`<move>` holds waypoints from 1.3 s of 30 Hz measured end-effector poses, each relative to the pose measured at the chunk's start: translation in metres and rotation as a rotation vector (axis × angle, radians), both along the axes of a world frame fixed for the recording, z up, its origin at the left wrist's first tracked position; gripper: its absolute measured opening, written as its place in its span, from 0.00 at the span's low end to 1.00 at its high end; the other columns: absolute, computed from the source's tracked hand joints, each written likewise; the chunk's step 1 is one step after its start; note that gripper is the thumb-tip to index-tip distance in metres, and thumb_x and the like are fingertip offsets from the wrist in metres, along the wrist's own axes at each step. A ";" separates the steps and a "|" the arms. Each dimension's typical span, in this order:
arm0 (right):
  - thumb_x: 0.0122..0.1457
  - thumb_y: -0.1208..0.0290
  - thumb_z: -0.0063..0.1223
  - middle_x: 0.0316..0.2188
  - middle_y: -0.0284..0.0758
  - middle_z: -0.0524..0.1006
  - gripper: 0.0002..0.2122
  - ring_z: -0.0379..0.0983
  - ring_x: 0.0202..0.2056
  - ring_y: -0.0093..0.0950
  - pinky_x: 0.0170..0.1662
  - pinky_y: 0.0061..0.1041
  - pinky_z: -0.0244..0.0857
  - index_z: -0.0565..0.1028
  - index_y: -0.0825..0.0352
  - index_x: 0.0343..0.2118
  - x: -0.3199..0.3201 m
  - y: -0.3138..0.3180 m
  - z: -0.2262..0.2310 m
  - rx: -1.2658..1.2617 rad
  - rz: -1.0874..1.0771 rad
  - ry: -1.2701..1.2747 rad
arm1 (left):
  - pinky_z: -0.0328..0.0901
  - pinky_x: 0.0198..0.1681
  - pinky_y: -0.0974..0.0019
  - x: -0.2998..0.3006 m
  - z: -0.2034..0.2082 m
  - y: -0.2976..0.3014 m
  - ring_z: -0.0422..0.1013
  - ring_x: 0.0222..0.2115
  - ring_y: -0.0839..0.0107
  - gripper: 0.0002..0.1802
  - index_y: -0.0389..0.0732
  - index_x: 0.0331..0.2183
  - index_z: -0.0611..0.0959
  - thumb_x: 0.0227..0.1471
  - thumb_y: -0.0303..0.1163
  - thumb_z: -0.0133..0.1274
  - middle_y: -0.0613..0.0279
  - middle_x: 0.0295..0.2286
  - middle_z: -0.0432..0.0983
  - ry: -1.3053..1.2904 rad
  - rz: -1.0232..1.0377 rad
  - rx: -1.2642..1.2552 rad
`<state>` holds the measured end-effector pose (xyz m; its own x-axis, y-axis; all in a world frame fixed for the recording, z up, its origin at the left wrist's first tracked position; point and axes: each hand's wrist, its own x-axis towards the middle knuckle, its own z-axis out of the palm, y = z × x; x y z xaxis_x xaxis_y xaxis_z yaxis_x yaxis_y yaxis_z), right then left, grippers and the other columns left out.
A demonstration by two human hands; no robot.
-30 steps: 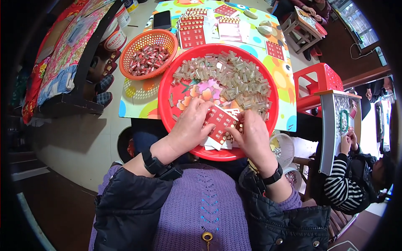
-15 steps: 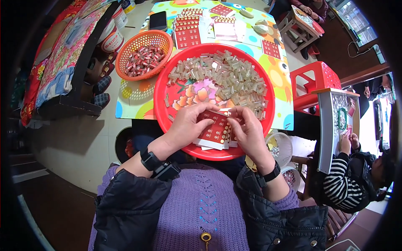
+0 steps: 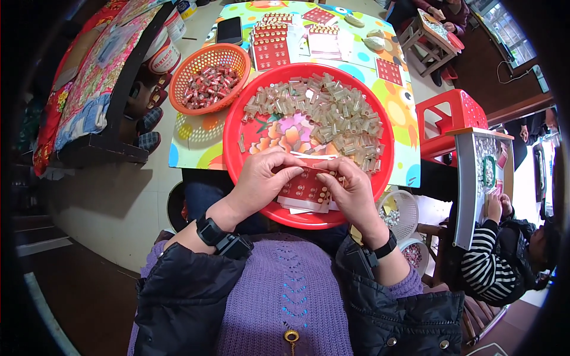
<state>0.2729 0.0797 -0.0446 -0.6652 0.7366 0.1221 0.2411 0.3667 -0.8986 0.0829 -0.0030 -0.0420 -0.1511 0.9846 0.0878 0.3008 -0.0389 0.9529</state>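
My left hand (image 3: pixel 261 178) and my right hand (image 3: pixel 351 185) are close together above the front of a red round tray (image 3: pixel 386 151). Both hands pinch the upper part of a red sheet with rows of small round labels (image 3: pixel 301 188), thumbs on its near face. Gold discs show along the sheet's right side. Under it, white edges of more sheets rest on the tray. Whether something small sits between my fingertips is hidden. Beyond my hands, a heap of short clear tubes (image 3: pixel 353 113) fills the tray's far and right sides, over a flower pattern.
An orange basket (image 3: pixel 178 74) of small red pieces (image 3: pixel 211 86) stands left of the tray. Stacked label sheets (image 3: pixel 272 50) and a phone (image 3: pixel 230 29) lie behind. A red stool (image 3: pixel 454 110) and white baskets (image 3: pixel 409 207) are at right; another person (image 3: pixel 499 255) works there.
My fingers have come closer together at the sheet's upper edge, the right hand shifting left. The sheet has tilted slightly. The whole view has moved a little.
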 end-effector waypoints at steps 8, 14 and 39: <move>0.50 0.80 0.55 0.29 0.39 0.73 0.06 0.71 0.33 0.35 0.38 0.30 0.64 0.75 0.69 0.33 0.005 -0.001 -0.004 0.348 -0.004 -0.142 | 0.66 0.35 0.63 -0.008 0.021 0.029 0.71 0.33 0.60 0.07 0.36 0.30 0.79 0.44 0.25 0.57 0.57 0.30 0.73 0.540 -0.212 0.136; 0.49 0.78 0.54 0.29 0.42 0.72 0.07 0.70 0.33 0.40 0.37 0.35 0.65 0.74 0.68 0.33 0.000 -0.006 -0.011 0.475 -0.048 -0.089 | 0.63 0.43 0.64 0.041 0.037 0.123 0.68 0.43 0.64 0.15 0.44 0.36 0.78 0.40 0.28 0.55 0.61 0.38 0.74 0.887 -0.682 0.472; 0.53 0.74 0.53 0.31 0.43 0.74 0.06 0.73 0.33 0.42 0.32 0.36 0.67 0.72 0.66 0.34 0.003 -0.006 -0.002 0.222 -0.031 -0.263 | 0.53 0.53 0.55 -0.045 0.005 0.079 0.65 0.45 0.64 0.06 0.44 0.26 0.79 0.40 0.30 0.58 0.63 0.38 0.71 0.899 -0.496 0.294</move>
